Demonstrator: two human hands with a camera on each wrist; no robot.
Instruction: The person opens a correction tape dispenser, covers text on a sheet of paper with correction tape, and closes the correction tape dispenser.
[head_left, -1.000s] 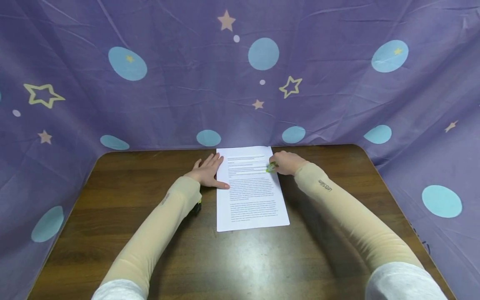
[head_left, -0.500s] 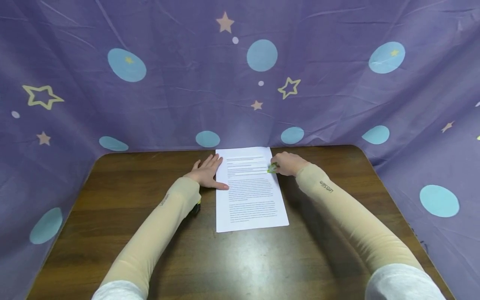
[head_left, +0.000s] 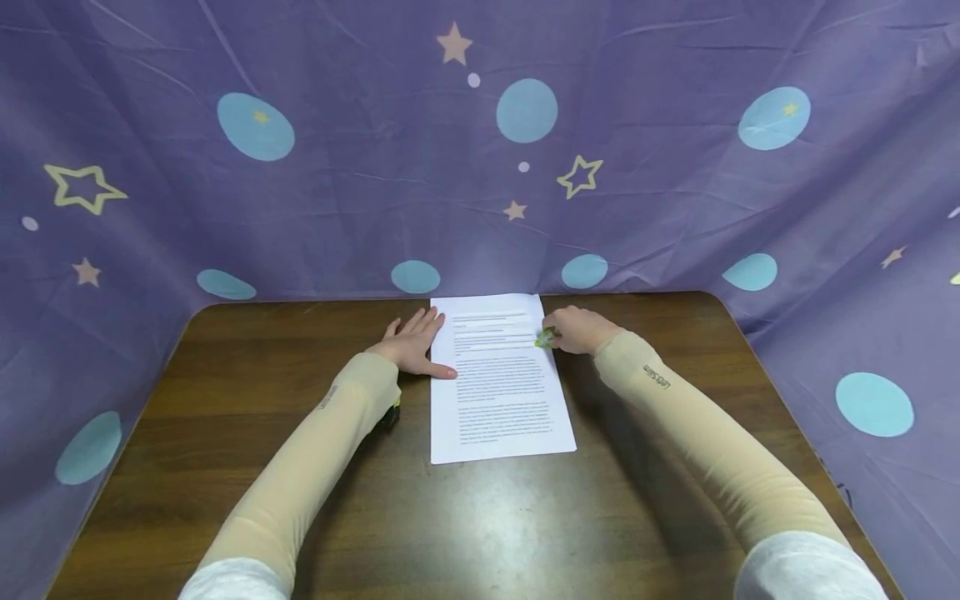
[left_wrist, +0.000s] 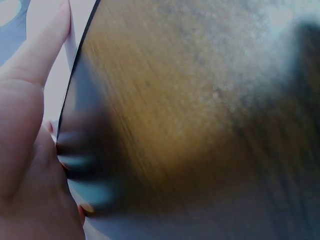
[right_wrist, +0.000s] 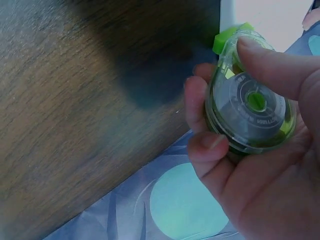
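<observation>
Printed sheets of paper lie on the wooden table, close to its far edge. My left hand rests flat at their left edge with spread fingers, its thumb reaching onto the page. In the left wrist view that thumb and the palm are seen from the side. My right hand grips a correction tape with a clear case and green parts, thumb on one face and fingers curled around the other. In the head view the green tip of the correction tape is at the page's right margin, beside the upper text.
A purple curtain with stars and blue dots hangs right behind the brown table and along both sides. A dark and yellow wrist camera shows under the left sleeve.
My right hand has slid slightly to the right with the correction tape, toward the paper's right edge. The left hand keeps its place on the paper. The head view has shifted a little.
</observation>
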